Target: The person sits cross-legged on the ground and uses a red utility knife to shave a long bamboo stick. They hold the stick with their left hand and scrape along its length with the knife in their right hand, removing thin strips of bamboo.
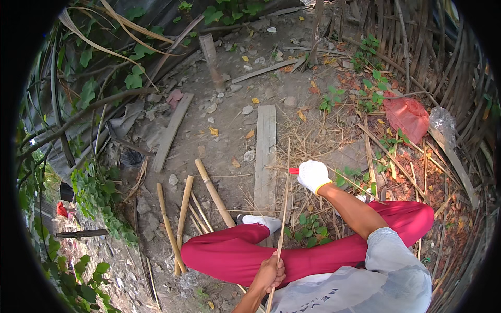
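Observation:
In my bare left hand (270,272) is a long, thin bamboo strip (285,208), gripped near my lap. The strip slants up and away from me, and its far end reaches past my other hand. My right hand (313,176) wears a white glove with a yellow cuff and is closed on a red-handled tool (294,171). The red part pokes out on the left side of the glove, right against the strip. What kind of tool it is, I cannot make out.
Several bamboo poles (214,192) lie left of my legs. Flat wooden boards (265,151) rest on the dirt ahead. Thin shavings (308,141) litter the ground around my right hand. A red plastic bag (406,117) sits at right, by a stick fence (443,57). Vines (94,193) grow at left.

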Demonstrator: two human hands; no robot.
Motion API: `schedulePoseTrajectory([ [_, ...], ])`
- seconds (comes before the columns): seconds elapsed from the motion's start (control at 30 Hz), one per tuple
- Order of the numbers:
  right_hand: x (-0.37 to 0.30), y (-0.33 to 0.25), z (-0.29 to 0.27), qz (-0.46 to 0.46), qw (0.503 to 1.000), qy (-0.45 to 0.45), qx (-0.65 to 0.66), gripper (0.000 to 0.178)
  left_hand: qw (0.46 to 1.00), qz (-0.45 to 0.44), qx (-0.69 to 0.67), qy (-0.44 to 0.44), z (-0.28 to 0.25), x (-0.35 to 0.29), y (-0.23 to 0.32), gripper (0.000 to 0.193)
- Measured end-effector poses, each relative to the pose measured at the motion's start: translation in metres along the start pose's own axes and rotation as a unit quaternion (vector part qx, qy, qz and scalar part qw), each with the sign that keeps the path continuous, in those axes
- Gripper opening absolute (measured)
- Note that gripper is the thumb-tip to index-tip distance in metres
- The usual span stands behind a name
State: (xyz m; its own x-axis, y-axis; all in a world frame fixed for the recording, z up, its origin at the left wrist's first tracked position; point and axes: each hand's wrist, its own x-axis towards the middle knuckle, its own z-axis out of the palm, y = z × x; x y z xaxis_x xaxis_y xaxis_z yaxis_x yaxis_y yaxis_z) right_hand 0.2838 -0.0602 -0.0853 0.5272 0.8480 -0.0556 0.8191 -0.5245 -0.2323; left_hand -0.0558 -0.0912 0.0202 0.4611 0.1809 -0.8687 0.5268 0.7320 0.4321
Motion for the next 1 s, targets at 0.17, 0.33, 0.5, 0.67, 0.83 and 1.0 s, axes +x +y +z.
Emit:
schedulePoseTrajectory([
  [0.17,0.008,0.033,0.001,0.026,0.999,0.017,-0.037,0.023,0.998,-0.046,0.021,-0.025,-0.02,-0.023,-0.03,0.048],
  [0.33,0.025,0.059,0.01,0.076,0.996,0.006,-0.054,0.025,0.997,-0.063,0.012,0.047,-0.036,-0.034,-0.066,0.046],
  [0.5,0.035,0.122,0.012,0.197,0.979,-0.038,-0.042,0.033,0.997,-0.059,-0.016,0.055,-0.053,-0.051,-0.066,0.049],
  [0.67,0.006,0.081,-0.006,0.153,0.966,-0.003,0.211,0.047,0.888,0.268,0.285,0.242,-0.05,-0.01,-0.054,0.048],
  [0.83,-0.056,-0.015,-0.085,0.009,0.946,0.081,0.313,0.041,0.908,0.315,0.199,0.193,-0.038,0.017,0.004,0.045],
  [1.0,-0.083,-0.046,-0.084,-0.12,0.958,0.046,0.255,0.044,0.972,0.208,0.036,0.105,-0.02,0.026,0.035,0.04],
])
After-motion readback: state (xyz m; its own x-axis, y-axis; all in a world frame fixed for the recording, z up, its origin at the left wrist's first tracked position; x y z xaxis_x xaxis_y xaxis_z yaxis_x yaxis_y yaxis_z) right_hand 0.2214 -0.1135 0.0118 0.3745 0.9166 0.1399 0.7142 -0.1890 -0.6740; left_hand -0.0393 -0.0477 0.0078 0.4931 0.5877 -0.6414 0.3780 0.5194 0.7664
